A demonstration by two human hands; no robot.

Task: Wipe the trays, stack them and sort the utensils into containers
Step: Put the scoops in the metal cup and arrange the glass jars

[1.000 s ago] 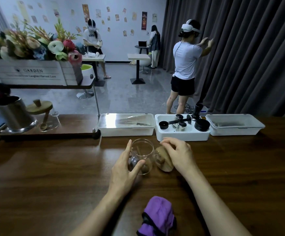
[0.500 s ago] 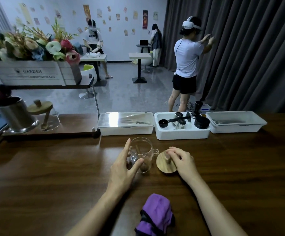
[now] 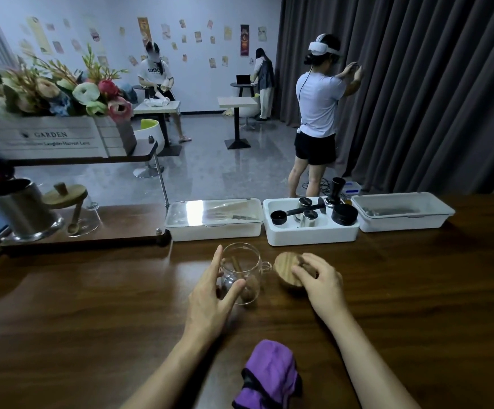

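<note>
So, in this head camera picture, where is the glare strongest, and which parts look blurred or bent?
Head view: the strongest glare sits on the clear lid of the left white container. Head view: the right hand and the wooden lid under it are slightly motion-blurred; the glass jar is transparent with faint highlights. Head view: the wide lens bends the curtain and the table edge.

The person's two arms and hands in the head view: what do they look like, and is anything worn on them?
Both forearms are bare up to the picture's lower edge; no sleeve shows. The left hand and right hand carry no glove, and no watch, bracelet or ring is visible. Fingers are slim, with short nails.
</note>
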